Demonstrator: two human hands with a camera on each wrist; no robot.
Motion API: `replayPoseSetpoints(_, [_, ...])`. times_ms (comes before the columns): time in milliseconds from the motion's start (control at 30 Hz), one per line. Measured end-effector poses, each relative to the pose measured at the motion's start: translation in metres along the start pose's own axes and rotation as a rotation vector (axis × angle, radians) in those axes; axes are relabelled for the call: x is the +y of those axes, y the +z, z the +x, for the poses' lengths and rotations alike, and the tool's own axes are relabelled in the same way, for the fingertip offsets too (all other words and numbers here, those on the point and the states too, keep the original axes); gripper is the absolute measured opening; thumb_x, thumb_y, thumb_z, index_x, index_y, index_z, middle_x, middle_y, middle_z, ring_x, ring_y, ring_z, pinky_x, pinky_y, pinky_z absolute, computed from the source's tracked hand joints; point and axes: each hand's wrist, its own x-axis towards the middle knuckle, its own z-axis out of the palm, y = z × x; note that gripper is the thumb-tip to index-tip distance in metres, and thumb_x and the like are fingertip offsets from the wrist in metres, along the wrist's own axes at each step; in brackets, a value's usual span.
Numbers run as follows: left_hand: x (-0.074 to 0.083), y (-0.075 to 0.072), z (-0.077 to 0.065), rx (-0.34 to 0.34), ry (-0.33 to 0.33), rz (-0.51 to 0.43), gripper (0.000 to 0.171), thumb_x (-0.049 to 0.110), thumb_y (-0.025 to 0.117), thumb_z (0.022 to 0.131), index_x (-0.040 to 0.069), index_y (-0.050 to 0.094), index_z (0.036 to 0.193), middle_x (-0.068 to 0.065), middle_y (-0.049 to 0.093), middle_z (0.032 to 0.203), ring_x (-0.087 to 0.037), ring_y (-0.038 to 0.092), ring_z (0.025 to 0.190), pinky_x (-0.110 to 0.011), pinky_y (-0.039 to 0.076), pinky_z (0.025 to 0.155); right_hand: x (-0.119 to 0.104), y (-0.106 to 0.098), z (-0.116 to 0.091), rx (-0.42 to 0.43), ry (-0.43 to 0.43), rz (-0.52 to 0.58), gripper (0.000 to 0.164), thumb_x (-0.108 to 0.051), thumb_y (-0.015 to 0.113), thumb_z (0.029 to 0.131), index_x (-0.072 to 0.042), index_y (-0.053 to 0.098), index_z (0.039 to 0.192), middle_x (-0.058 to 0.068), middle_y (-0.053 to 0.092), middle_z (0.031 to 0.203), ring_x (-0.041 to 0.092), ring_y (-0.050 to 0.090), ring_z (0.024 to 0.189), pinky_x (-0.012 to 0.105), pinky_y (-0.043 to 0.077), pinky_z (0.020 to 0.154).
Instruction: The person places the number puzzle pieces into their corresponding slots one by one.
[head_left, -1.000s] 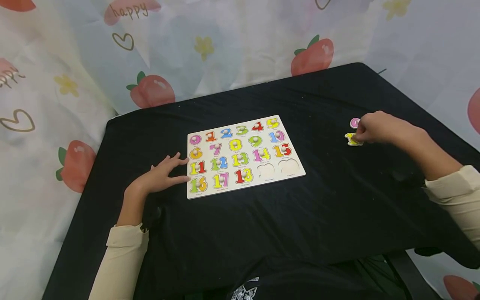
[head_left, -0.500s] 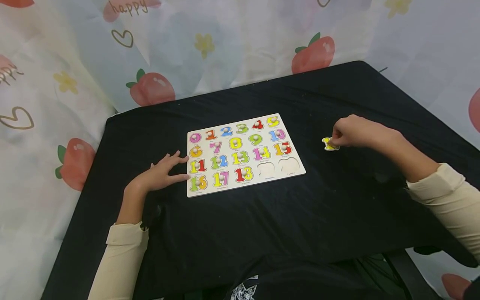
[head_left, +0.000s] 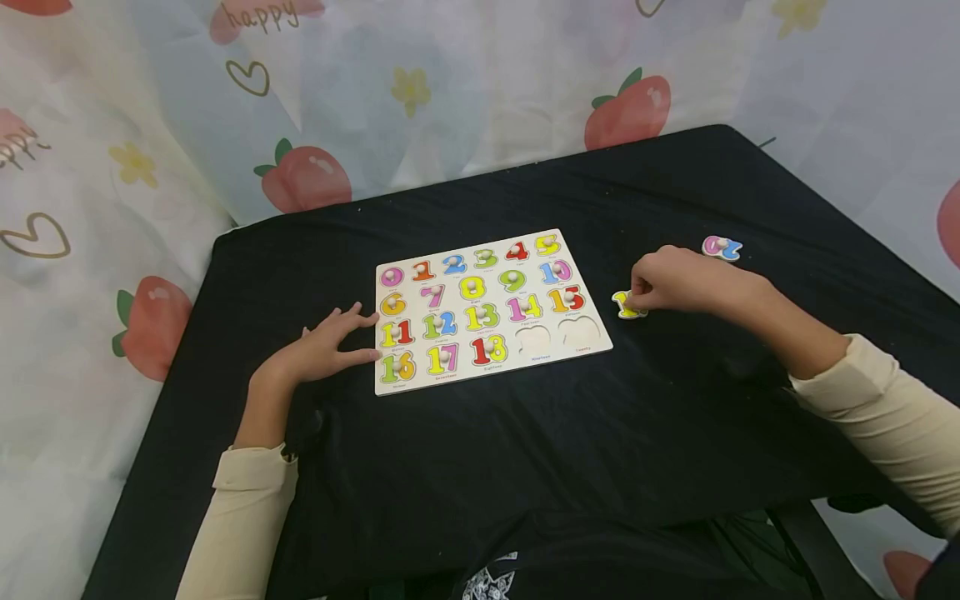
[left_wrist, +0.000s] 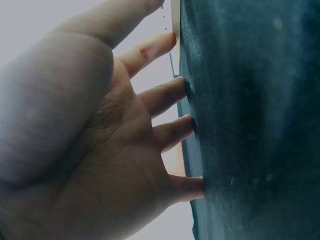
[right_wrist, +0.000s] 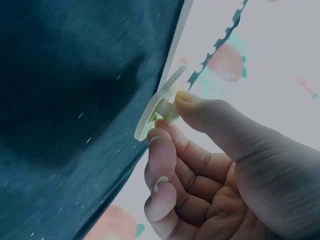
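Note:
A wooden number puzzle board (head_left: 450,385) lies on the black cloth, its knobbed number pieces filling all but two recesses at the lower right. My left hand (head_left: 318,350) has its fingers spread, with thumb and index fingertip at the board's left edge. In the left wrist view that hand (left_wrist: 115,130) shows its fingertips down on the cloth. My right hand (head_left: 678,282) pinches a yellow number puzzle piece (head_left: 624,305) just right of the board. From the right wrist view, thumb and index finger grip the knob of the piece (right_wrist: 150,112), which is tilted above the cloth.
A pink and blue number 20 piece (head_left: 722,247) lies on the cloth farther right, behind my right hand. The black-covered table (head_left: 480,467) meets a printed curtain (head_left: 480,100) at its back edge.
My right hand has carried the yellow puzzle piece leftward from the right side toward the board, uncovering the 20 piece. My left hand has stayed at the board's edge.

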Motion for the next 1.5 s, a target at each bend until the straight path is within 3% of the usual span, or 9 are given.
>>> replayPoseSetpoints(500, [0.002, 0.0, -0.001, -0.006, -0.001, 0.007, 0.077, 0.048, 0.062, 0.087, 0.01, 0.032, 0.147, -0.019, 0.011, 0.155, -0.041, 0.0, 0.139, -0.073, 0.0, 0.097, -0.046, 0.018, 0.023, -0.13, -0.126, 0.017, 0.013, -0.02, 0.067, 0.087, -0.009, 0.066, 0.079, -0.003, 0.052, 0.06, 0.012, 0.048, 0.052, 0.026, 0.037, 0.051])
replayPoseSetpoints(867, [0.001, -0.002, 0.0, -0.001, 0.007, 0.01, 0.076, 0.047, 0.062, 0.087, 0.011, 0.032, 0.147, -0.018, 0.011, 0.155, -0.041, 0.0, 0.14, -0.073, 0.0, 0.098, -0.07, 0.034, 0.039, -0.069, -0.22, 0.019, 0.015, -0.022, 0.07, 0.086, -0.009, 0.065, 0.079, -0.005, 0.054, 0.06, 0.011, 0.049, 0.054, 0.026, 0.036, 0.053])
replayPoseSetpoints(1200, [0.003, -0.002, -0.002, -0.005, 0.001, 0.014, 0.076, 0.047, 0.062, 0.087, 0.01, 0.032, 0.147, -0.018, 0.011, 0.155, -0.04, 0.0, 0.14, -0.073, 0.0, 0.098, -0.079, 0.038, 0.052, -0.077, -0.263, 0.034, 0.018, -0.025, 0.072, 0.085, -0.01, 0.065, 0.078, -0.006, 0.057, 0.061, 0.01, 0.05, 0.051, 0.025, 0.035, 0.053])
replayPoseSetpoints(1500, [0.003, -0.001, -0.001, -0.01, 0.0, 0.006, 0.076, 0.046, 0.062, 0.087, 0.01, 0.032, 0.147, -0.018, 0.011, 0.155, -0.04, 0.0, 0.14, -0.073, 0.0, 0.098, -0.082, 0.038, 0.053, -0.101, -0.241, 0.047, 0.018, -0.026, 0.072, 0.084, -0.009, 0.066, 0.083, -0.006, 0.059, 0.064, 0.011, 0.051, 0.052, 0.025, 0.035, 0.053])
